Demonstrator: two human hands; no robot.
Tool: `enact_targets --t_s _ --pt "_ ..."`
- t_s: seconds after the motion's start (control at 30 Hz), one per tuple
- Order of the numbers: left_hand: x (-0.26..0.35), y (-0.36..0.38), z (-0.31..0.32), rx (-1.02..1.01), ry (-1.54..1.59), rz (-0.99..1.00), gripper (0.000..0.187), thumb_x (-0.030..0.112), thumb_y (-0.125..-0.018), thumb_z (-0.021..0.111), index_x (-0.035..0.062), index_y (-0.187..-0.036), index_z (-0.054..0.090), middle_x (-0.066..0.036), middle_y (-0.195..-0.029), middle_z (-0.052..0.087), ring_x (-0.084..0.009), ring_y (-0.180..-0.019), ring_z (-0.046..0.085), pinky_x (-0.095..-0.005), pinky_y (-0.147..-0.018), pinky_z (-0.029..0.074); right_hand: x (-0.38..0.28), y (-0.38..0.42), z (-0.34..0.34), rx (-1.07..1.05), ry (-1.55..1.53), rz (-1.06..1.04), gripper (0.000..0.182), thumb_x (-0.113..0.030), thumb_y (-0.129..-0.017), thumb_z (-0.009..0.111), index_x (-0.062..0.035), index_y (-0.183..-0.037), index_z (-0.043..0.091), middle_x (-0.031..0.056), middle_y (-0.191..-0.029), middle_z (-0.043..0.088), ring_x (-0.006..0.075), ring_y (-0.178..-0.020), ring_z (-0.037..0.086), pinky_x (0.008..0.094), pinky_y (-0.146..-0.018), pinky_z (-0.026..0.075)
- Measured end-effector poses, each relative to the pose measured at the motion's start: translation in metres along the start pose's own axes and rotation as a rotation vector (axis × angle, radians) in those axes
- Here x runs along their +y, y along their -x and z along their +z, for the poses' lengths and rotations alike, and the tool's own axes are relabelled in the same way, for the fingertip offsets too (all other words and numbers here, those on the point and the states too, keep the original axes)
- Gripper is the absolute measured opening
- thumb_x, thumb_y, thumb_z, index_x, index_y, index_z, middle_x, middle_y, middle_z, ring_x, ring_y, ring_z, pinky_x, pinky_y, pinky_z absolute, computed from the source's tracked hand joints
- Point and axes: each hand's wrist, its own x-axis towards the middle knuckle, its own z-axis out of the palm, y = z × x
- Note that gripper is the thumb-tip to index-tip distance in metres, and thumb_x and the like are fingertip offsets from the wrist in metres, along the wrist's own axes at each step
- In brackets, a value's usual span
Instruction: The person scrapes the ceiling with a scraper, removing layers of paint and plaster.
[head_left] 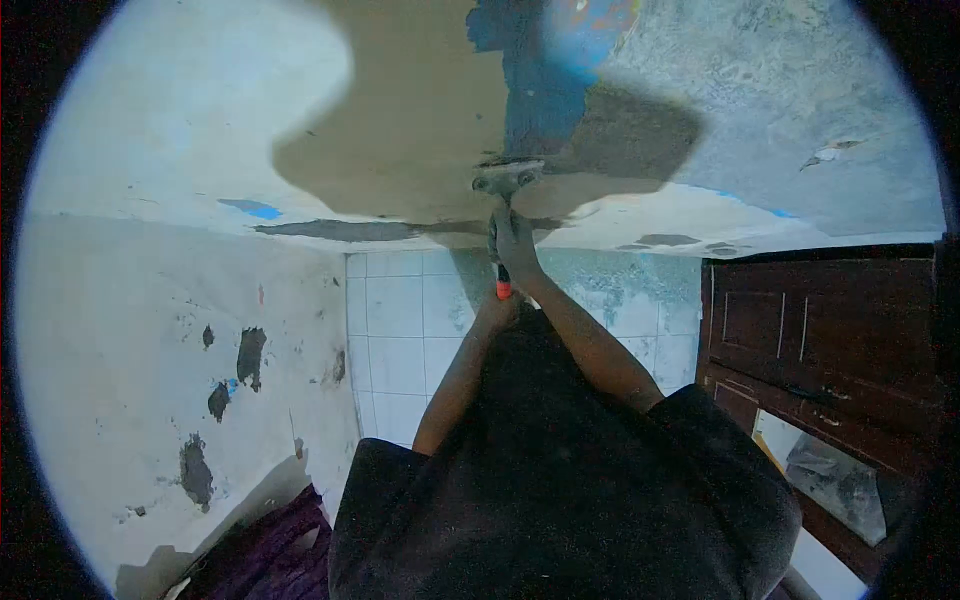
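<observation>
A scraper [508,178] with a wide head and a red-ended handle is pressed against the wall in front of me. My right hand [514,245] is wrapped round the upper part of its handle. Lower down, my left hand [498,309] is closed at the red end of the handle. The scraper's head touches the wall [420,120] at the lower edge of a blue patch [545,110]. Grey bare patches and peeling paint lie around it.
White floor tiles [395,305] lie below the wall. A dark wooden door or cabinet [820,320] is on the right, with a clear plastic bag [835,480] near it. The left wall [150,350] has grey patches; purple cloth [265,550] hangs or lies lower left.
</observation>
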Motion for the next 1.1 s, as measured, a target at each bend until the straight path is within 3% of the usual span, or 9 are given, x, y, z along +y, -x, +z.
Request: enact_targets --t_s 0.07,0.47,0.53,0.6,0.63,0.77,0.93,1.0,1.1 --pt "0.058 0.036 -0.019 -0.228 0.026 -0.086 0.026 0.021 -0.082 0.061 0.0051 -0.1 0.054 -0.005 -0.076 0.058 -0.0141 -0.063 0.056 -0.0302 -0.052 0.045 -0.03 0.014 0.004 -0.037 -0.056 -0.02 0.042 -0.043 -0.094 0.04 -0.0122 -0.066 0.042 -0.0026 -0.048 0.037 0.0076 -0.037 0.035 0.0247 -0.036 0.028" --pt "0.102 0.045 -0.016 -0.07 0.317 0.032 0.025 0.024 -0.081 0.061 0.0055 -0.066 0.052 -0.002 -0.05 0.047 -0.0119 -0.041 0.046 -0.0269 -0.038 0.035 -0.044 0.009 0.01 -0.141 -0.186 -0.026 0.041 -0.036 -0.095 0.043 -0.0108 -0.062 0.04 -0.0044 -0.048 0.035 0.006 -0.042 0.034 0.0257 -0.039 0.027" --pt "0.075 0.031 -0.018 -0.156 0.279 0.01 0.027 0.025 -0.083 0.058 0.0057 -0.065 0.051 -0.001 -0.05 0.046 -0.0119 -0.041 0.046 -0.0274 -0.038 0.034 -0.035 0.005 0.012 -0.066 -0.107 -0.069 0.041 -0.035 -0.095 0.042 -0.0102 -0.062 0.042 -0.0034 -0.049 0.038 0.0056 -0.042 0.035 0.026 -0.039 0.028" --pt "0.001 -0.007 -0.014 0.046 -0.321 0.374 0.026 0.024 -0.084 0.056 0.006 -0.066 0.052 -0.001 -0.05 0.046 -0.0122 -0.041 0.046 -0.0285 -0.039 0.035 -0.018 -0.001 0.013 -0.075 -0.058 0.079 0.04 -0.035 -0.095 0.042 -0.0087 -0.065 0.044 -0.0029 -0.051 0.041 0.0052 -0.046 0.037 0.0269 -0.041 0.03" --pt "0.073 0.027 -0.03 -0.121 0.074 0.109 0.027 0.025 -0.084 0.053 0.0039 -0.068 0.053 -0.002 -0.05 0.047 -0.0137 -0.043 0.047 -0.0301 -0.04 0.036 -0.016 -0.001 0.016 -0.033 -0.035 -0.011 0.04 -0.034 -0.095 0.042 -0.0082 -0.065 0.044 -0.0031 -0.052 0.041 0.0053 -0.047 0.036 0.0274 -0.041 0.03" --pt "0.115 0.037 -0.038 -0.106 0.139 0.0 0.025 0.023 -0.082 0.054 0.0017 -0.07 0.055 -0.005 -0.052 0.05 -0.0137 -0.044 0.05 -0.0307 -0.041 0.037 -0.051 0.005 0.02 -0.101 -0.125 -0.026 0.038 -0.031 -0.095 0.042 -0.0075 -0.066 0.046 -0.0041 -0.053 0.04 0.0054 -0.048 0.035 0.0274 -0.043 0.028" --pt "0.035 0.011 -0.035 -0.068 0.255 0.218 0.022 0.022 -0.079 0.058 -0.0001 -0.076 0.054 -0.006 -0.055 0.052 -0.0163 -0.048 0.054 -0.0312 -0.042 0.04 -0.021 0.005 0.028 -0.028 -0.082 -0.025 0.044 -0.042 -0.095 0.039 -0.0111 -0.064 0.04 -0.0034 -0.049 0.034 0.006 -0.038 0.032 0.0233 -0.036 0.026" --pt "0.029 0.015 -0.038 0.076 0.003 0.112 0.025 0.023 -0.079 0.061 -0.0005 -0.079 0.053 -0.006 -0.056 0.052 -0.0169 -0.048 0.054 -0.0316 -0.042 0.041 -0.02 0.002 0.028 -0.005 -0.089 -0.035 0.045 -0.043 -0.095 0.039 -0.0112 -0.064 0.04 -0.0035 -0.048 0.034 0.0063 -0.038 0.032 0.0238 -0.035 0.026" --pt "0.09 0.044 -0.053 -0.198 0.015 -0.149 0.027 0.023 -0.079 0.063 -0.0006 -0.079 0.052 -0.004 -0.053 0.049 -0.0161 -0.046 0.052 -0.0314 -0.041 0.041 -0.026 0.011 0.03 -0.029 -0.159 0.025 0.047 -0.048 -0.094 0.038 -0.0116 -0.065 0.04 -0.0031 -0.048 0.034 0.0066 -0.037 0.032 0.0235 -0.035 0.026"
